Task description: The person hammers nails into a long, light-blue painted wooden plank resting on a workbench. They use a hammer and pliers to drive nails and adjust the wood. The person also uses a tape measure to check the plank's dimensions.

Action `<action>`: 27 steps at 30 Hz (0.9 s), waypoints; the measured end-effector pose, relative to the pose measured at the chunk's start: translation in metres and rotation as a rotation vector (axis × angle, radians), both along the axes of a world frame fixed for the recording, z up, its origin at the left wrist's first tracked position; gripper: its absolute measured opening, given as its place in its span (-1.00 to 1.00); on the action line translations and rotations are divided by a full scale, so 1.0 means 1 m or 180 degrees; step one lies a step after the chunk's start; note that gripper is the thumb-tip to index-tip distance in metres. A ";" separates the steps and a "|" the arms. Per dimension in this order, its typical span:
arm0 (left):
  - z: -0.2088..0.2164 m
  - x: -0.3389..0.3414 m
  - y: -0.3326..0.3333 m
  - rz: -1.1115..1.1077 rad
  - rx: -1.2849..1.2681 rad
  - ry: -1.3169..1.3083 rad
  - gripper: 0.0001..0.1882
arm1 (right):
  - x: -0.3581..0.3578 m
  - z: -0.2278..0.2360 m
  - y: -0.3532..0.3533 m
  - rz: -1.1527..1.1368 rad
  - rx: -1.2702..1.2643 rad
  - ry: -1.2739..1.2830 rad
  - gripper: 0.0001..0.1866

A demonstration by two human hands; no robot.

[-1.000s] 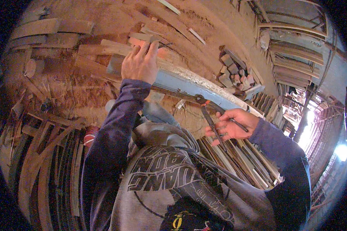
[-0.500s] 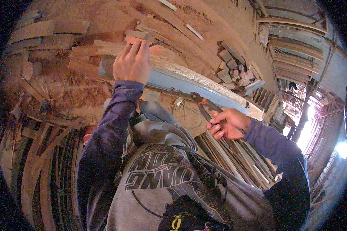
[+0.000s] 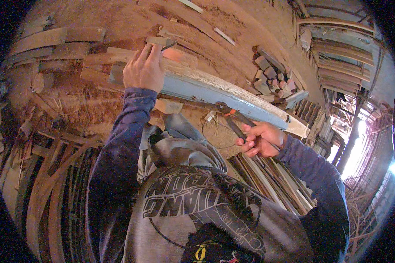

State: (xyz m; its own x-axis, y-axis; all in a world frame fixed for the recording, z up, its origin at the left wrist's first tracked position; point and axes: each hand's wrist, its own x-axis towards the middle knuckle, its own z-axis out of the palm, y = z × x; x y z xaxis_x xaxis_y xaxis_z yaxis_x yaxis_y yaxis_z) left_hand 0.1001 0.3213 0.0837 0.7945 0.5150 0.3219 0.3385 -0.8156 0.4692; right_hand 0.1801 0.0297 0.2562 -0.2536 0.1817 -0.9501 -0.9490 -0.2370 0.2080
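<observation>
A long wooden beam (image 3: 206, 94), blue on its near side and worn whitish along the top, lies across in front of me. My left hand (image 3: 143, 68) bends over its left part, fingers curled to the far side; a thin dark piece (image 3: 168, 46) pokes out beyond the fingertips, its kind unclear. My right hand (image 3: 263, 139) is closed around pincers (image 3: 233, 117) with dark handles and orange bands near the joint. Their jaws lie against or close to the beam's near lower edge; I cannot tell whether they touch.
Boards (image 3: 85, 34) lie on the dusty ground at the far left. A heap of short wood offcuts (image 3: 274, 79) sits beyond the beam's right part. Long strips (image 3: 272, 182) are stacked beside me at right, and dark planks (image 3: 52, 193) at left. Timber racks stand far right.
My left hand has slid left along the beam, and the thin dark piece has shifted with it. My right hand still holds the pincers near the same spot. The view has shifted slightly.
</observation>
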 end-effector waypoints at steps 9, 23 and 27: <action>-0.002 -0.007 0.003 -0.0082 -0.0155 0.0108 -0.73 | 0.010 -0.036 -0.084 0.0982 0.0353 -0.1669 -0.65; 0.010 0.001 0.009 0.0047 -0.0479 0.0654 -0.75 | -0.051 -0.030 -0.065 0.1548 0.0357 -0.1465 -0.66; 0.005 0.004 0.003 0.0043 -0.0301 0.0521 -0.76 | -0.048 -0.030 -0.054 0.1092 0.0216 -0.1258 -0.63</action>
